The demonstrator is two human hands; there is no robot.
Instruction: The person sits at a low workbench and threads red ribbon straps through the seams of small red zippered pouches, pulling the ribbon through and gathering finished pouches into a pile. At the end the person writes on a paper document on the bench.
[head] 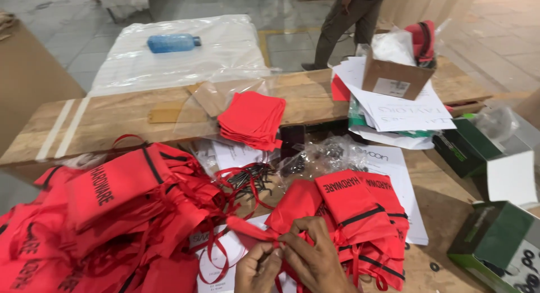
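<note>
Both hands meet at the near edge of the wooden workbench [112, 116], low in the middle of the view. The left hand [257, 269] and the right hand [318, 258] pinch the same small red fabric drawstring pouch [256, 230]; the fingertips are pressed together on its gathered neck, the right thumb and forefinger closing on the cloth while the left fingers curl beneath it. To my eye the work in hand is closing or tying the pouch mouth, and it would go best with the cloth kept bunched tight between both pinches and the thin red cord [216, 253] kept out of the loose loops around it, since a snag looks likely.

The pouch is bright red, soft and creased, tapering to a point on the left. Just right of it lies a stack of matching red pouches with black bands [365, 214]; to the left spreads a larger heap of red pouches [101, 214]. Farther off sit a pile of folded red cloth squares [253, 118], a small cardboard box [394, 76] on white papers, and a blue plastic bottle [171, 43]. Whether the pouch holds anything I cannot tell
</note>
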